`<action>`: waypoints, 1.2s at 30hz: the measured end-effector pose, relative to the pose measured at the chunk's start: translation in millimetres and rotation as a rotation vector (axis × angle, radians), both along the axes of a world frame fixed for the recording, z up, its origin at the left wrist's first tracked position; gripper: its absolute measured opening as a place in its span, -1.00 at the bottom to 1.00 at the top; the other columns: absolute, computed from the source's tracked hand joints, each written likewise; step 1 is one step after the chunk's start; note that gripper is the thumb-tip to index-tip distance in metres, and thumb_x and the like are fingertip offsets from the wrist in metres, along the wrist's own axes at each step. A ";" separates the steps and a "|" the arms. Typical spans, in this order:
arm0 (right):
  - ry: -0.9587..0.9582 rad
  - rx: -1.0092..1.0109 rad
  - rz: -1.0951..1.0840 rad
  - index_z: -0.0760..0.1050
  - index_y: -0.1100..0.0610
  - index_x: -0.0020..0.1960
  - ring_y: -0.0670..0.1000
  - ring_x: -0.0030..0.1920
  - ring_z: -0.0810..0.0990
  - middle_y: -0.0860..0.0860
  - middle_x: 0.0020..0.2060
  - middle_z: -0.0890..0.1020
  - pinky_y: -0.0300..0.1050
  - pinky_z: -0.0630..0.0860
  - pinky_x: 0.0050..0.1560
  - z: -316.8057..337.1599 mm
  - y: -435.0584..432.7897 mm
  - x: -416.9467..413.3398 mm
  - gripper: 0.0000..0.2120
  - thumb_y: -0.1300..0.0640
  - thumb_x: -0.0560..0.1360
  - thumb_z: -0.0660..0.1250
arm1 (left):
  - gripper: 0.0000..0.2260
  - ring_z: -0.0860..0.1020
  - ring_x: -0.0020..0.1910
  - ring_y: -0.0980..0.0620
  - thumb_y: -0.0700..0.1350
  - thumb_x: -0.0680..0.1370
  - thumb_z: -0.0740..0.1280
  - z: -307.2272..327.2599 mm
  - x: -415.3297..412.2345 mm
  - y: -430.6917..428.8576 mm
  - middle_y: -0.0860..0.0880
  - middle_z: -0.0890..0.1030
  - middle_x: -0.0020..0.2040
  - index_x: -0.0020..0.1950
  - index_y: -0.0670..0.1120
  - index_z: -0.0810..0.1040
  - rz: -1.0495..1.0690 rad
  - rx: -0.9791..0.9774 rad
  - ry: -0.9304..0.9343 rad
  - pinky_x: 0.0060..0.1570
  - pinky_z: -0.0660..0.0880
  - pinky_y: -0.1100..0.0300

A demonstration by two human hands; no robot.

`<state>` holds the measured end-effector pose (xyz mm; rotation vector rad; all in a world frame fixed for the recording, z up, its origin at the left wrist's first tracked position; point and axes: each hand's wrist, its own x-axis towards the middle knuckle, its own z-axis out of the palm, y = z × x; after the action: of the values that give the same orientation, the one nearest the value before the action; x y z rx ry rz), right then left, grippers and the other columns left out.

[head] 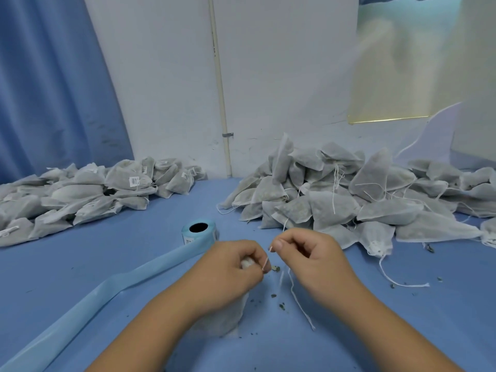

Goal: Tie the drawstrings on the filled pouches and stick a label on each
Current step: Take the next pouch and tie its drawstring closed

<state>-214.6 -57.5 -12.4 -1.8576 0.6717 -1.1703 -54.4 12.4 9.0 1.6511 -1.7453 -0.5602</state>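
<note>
White drawstring [265, 262] runs taut btw two pinches. The right hand [308, 261] has it nipped thumb-to-forefinger, fingertips [279, 245] tight together, other fingers curled under. The left hand [230, 269] is curled round the gathered neck of the pouch [228, 315] & nips the string's lower end by its knuckles. A loose tail [300, 304] of string trails down to the surface on the right side.

Pouch stands upright under the left palm, mid-surface towards the near edge, mostly hidden by the wrist. My read: knot's being formed, not cinched yet. No label on this one that I can see.

Outward now: crumbs of filling [281, 307] lie on the blue table [375, 331] just beside the pouch. Label roll [199, 233] sits just beyond the left hand, its backing strip [107, 288] running off towards the near-left corner. Untied pile [349, 200] is heaped at the far-right corner, strings dangling. Labelled pile [80, 194] lies along the far-left edge by the wall.

Risks:
- Pull too hard w/ the right & the thin string could snap or slip out of the pinch.
- If the neck grip loosens, the pouch prob. tips & spills filling; the crumbs suggest the mouth isn't sealed.
- The trailing tail could snag in the loop & give a false knot.
- The backing strip lies near the left forearm, so it's easy to drag the roll.
</note>
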 end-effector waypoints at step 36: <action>0.240 -0.521 -0.087 0.55 0.11 -0.21 -0.12 -0.32 0.41 -0.13 -0.40 0.47 -0.07 0.41 -0.29 -7.4 6.6 5.2 -0.80 0.09 0.52 0.22 | -0.80 0.48 -0.38 0.30 -0.17 0.57 0.35 -15.8 -24.1 5.1 0.24 0.55 -0.41 -0.06 0.08 0.74 0.165 -0.471 0.342 -0.29 0.37 0.51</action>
<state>-209.4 -50.9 -19.8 -2.4565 0.6210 -1.2751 -78.5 17.4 -6.8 1.2662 -1.3491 -0.3003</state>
